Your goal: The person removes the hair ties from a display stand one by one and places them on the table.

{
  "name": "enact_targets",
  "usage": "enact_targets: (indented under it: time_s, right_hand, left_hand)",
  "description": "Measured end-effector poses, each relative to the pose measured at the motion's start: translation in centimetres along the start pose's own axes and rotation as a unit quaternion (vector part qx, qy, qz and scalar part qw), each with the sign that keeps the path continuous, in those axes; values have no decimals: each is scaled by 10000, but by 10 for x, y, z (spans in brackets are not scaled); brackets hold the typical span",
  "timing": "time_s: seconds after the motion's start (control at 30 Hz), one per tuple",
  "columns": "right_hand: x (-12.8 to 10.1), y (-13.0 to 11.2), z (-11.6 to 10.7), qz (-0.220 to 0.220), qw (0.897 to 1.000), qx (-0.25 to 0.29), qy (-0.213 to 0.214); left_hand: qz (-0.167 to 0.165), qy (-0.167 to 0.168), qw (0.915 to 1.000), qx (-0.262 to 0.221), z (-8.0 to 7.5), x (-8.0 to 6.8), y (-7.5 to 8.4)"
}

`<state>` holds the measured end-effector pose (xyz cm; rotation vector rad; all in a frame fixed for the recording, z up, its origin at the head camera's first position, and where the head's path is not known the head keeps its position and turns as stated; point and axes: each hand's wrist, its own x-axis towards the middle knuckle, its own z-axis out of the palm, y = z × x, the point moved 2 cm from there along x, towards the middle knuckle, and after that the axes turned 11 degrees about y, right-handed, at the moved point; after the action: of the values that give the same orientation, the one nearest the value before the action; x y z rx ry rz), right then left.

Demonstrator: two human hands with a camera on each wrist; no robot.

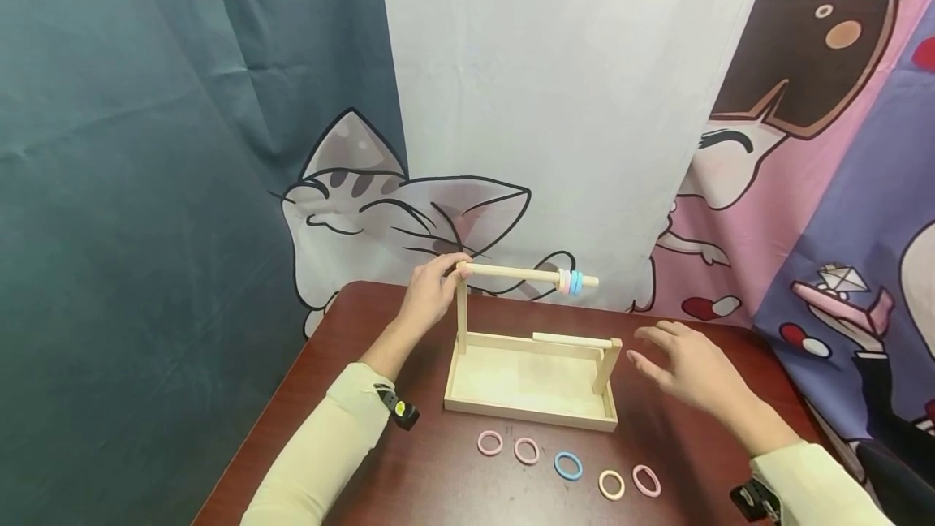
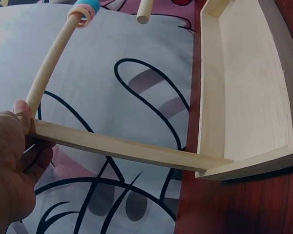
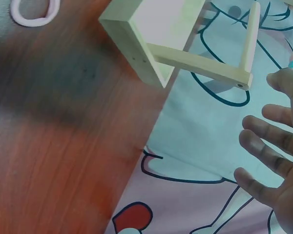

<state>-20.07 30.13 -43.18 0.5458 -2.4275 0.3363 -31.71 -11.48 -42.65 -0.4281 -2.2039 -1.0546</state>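
Note:
A wooden rack (image 1: 526,411) with a shallow tray base stands on the table. My left hand (image 1: 433,291) grips the top of its tall left post (image 2: 122,146), where the upper dowel (image 1: 511,273) joins it. Near that dowel's free right end hang several small rings (image 1: 570,282) in cream, pink and blue. A lower dowel (image 1: 572,340) points left from the short right post (image 1: 608,365) and bears no rings. My right hand (image 1: 690,368) is held right of the short post, touching nothing, its fingers spread apart in the right wrist view.
Several loose rings lie in front of the rack: two pink ones (image 1: 490,443) at the left, a blue ring (image 1: 567,466), a cream ring (image 1: 611,485) and another pink ring (image 1: 646,480). Behind the brown table (image 1: 409,469) hangs a printed curtain (image 1: 570,104).

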Motion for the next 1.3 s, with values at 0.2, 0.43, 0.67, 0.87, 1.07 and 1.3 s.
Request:
enact_targets:
  time_s: [0.2,0.43,0.67,0.87,1.07,1.3]
  right_hand:
    - [15,0,2,-129,9993,158,323]
    - [33,-3,5,-1,9986,289,450]
    - [46,-8,11,-63,9969,390,682]
    - [56,-11,15,-87,9956,477,797]
    - [65,-14,21,52,9958,533,744]
    - [74,-19,31,-51,9951,620,771]
  left_hand:
    - [-48,10,10000,-17,0,3,0]
    - [0,57,10000,-23,1,3,1]
    - [-90,29,10000,-27,2,2,1]
    - [-61,32,9999,-86,3,2,1]
    - [-83,36,9999,-96,3,4,0]
    - [-129,40,9999,-37,2,2,-2]
